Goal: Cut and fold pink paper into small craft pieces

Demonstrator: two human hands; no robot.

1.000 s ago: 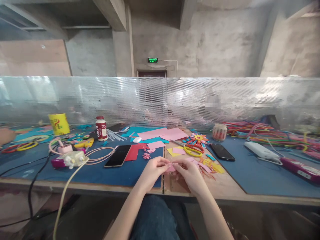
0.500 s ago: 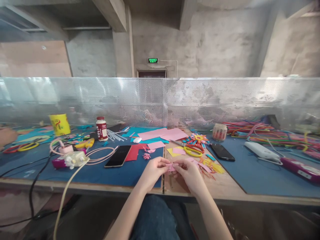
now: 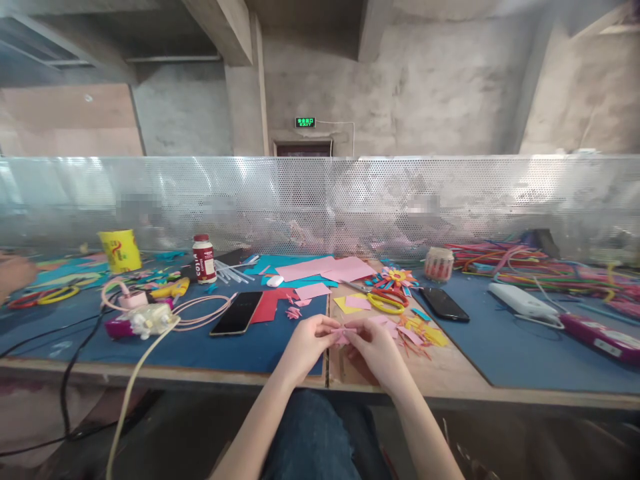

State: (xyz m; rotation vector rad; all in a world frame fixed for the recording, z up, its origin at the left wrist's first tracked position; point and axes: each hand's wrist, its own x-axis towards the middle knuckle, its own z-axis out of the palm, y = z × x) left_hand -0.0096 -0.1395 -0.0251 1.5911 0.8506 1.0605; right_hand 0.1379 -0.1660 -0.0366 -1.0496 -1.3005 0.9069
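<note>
Two hands (image 3: 309, 341) (image 3: 376, 345) share one pink slip (image 3: 343, 335) at the table (image 3: 435, 377), with two mats (image 3: 175, 357) (image 3: 540, 353), two phones (image 3: 237, 313) (image 3: 445, 304), two pairs of scissors (image 3: 59, 294) (image 3: 386, 305), two large pink sheets (image 3: 305, 268) (image 3: 347, 269), one bottle (image 3: 203, 260), one tub (image 3: 121, 251), one jar (image 3: 439, 265) and one paper flower (image 3: 395, 277) around them. One further hand (image 3: 15, 275), another person's, shows at far left, and one exit sign (image 3: 305, 123) glows above. The scraps (image 3: 293, 313), cables (image 3: 120, 417) and clear sticks (image 3: 230, 272) overlap too thickly to be counted.

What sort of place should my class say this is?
Probably a craft workshop: pink paper sheets, scissors and a colourful flower-shaped piece lie on the workbench, with a bare concrete wall behind.
</note>
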